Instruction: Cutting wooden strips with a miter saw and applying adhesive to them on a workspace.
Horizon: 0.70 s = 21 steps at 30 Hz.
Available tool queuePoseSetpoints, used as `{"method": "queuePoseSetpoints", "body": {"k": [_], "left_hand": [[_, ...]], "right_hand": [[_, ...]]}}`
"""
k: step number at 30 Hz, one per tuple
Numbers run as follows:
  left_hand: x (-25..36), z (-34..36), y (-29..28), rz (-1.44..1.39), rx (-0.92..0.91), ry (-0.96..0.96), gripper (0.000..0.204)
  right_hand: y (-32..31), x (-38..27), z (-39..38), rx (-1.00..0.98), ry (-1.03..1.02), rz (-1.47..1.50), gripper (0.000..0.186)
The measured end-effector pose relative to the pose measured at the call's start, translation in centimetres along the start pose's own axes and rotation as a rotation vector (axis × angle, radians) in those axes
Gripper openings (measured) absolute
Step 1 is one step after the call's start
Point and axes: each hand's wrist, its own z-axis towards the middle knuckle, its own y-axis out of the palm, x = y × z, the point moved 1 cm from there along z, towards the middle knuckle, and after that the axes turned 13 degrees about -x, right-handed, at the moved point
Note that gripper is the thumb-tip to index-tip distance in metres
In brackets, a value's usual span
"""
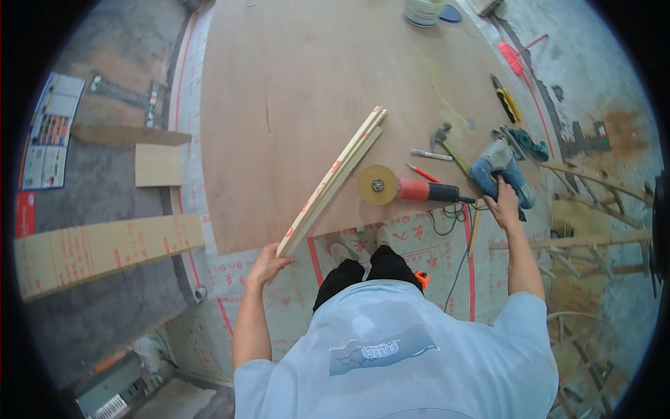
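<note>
My left hand [272, 264] grips the lower end of two pale wooden strips [333, 174] that lie slanted over the large plywood board [248, 84]. My right hand [505, 205] has its fingers on the blue power saw [495, 167] at the board's right edge. Beside it lies a red-and-black angle grinder [413, 189] with a gold disc, its cord looping off the board's edge. A claw hammer [441, 136], a silver marker [430, 153] and a red pencil [422, 171] lie above the grinder.
A bucket [421, 10], pliers [506, 98] and green tools [532, 145] are toward the top and right. Cardboard pieces [105, 251] lie left, wooden frames [607, 241] right. My feet stand on printed floor sheeting [276, 307]; an orange tape measure [421, 279] shows by my leg.
</note>
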Motion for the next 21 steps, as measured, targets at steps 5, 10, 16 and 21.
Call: {"method": "queuePoseSetpoints", "body": {"k": [5,10,16,21], "left_hand": [[0.6,-0.4,-2.5,-0.246,-0.267,-0.042,0.018],[0.1,0.5,-4.9,-0.474,-0.574,0.038,0.020],[-4.1,2.2,-8.8,-0.483,-0.922,0.132,0.030],[-7.7,2.4,-14.3,-0.539,-0.977,0.034,0.037]], "right_hand": [[-6.1,-10.5,-5.3,0.315,-0.167,0.375,0.061],[0.4,-30.3,-9.7,-0.676,-0.507,1.031,0.034],[14.0,-49.8,-5.7,-0.870,0.234,1.710,0.040],[16.9,-59.2,-6.2,-0.568,0.245,1.831,0.035]]}}
